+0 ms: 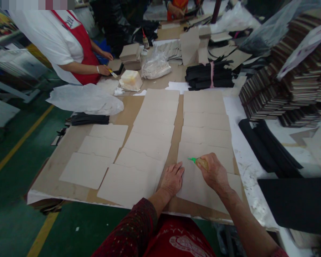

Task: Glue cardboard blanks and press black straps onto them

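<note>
The right hand (215,173) is closed in a fist around a small brush (199,162) with a tan handle and a green tip, the tip pointing left and resting on or just above the nearest card sheet (203,192) of the right-hand column. The left hand (172,178) lies flat and open, palm down, fingers spread, pressing the left edge of that same sheet, just beside the right hand. The sheet is pale grey-beige and sits at the near edge of the desk (69,142), on a brown board underlay. Beyond it, further sheets overlap in a column (205,117) running away from the person; a second overlapping column (152,132) lies just to the left, and a shorter third (96,153) further left. At the far end stand a white block-like container (131,80) and a crumpled plastic bag (155,66), with a bundle of black strips (208,76) to the right. Stacks of dark-edged boards (291,85) fill the right side. A co-worker in a red apron (82,46) stands at the far left corner, one hand holding a small brush (details too small to tell).
</note>
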`<state>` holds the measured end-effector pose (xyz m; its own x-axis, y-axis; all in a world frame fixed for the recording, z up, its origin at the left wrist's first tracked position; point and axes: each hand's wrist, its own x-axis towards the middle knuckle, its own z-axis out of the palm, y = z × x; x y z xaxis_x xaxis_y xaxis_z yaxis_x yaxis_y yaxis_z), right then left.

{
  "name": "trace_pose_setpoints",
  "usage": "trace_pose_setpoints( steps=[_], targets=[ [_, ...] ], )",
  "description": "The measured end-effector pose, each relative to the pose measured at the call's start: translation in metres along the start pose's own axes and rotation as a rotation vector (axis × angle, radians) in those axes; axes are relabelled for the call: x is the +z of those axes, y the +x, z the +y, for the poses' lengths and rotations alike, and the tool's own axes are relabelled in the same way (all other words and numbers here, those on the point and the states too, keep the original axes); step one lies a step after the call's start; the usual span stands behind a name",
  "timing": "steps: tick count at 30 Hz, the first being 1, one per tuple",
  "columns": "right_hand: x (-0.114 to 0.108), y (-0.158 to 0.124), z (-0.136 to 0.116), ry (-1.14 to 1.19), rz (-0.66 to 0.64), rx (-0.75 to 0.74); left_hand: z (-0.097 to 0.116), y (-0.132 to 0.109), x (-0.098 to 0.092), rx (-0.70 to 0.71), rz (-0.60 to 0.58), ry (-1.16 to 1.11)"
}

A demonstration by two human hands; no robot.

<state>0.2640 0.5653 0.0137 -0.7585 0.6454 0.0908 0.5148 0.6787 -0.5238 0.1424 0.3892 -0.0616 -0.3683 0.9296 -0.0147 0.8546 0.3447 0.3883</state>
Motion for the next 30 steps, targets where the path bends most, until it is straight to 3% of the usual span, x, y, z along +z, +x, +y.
trace_pose_setpoints(
  steps=[8, 15, 18, 22, 26, 30],
  targets=[
    [0.003, 0.005, -0.002, 0.02, 0.037, 0.012, 0.002, 0.0, -0.002, -0.018, -0.017, -0.007],
    [0.001, 0.021, 0.011, 0.328, 0.281, 0.322, 0.002, -0.001, -0.004, -0.041, -0.037, -0.054],
    [0.004, 0.042, 0.011, 0.302, 0.318, 0.307, -0.002, -0.003, -0.001, -0.039, 0.015, -0.133],
    [0.012, 0.066, 0.014, 0.24, 0.261, 0.269, -0.005, -0.001, 0.003, -0.044, 0.17, -0.304],
    [0.021, 0.077, 0.017, 0.19, 0.224, 0.266, -0.002, 0.026, -0.006, -0.181, 0.361, -0.394],
    [0.021, 0.084, 0.015, 0.143, 0.192, 0.227, -0.006, 0.083, -0.022, -0.157, 0.31, -0.289]
  ],
)
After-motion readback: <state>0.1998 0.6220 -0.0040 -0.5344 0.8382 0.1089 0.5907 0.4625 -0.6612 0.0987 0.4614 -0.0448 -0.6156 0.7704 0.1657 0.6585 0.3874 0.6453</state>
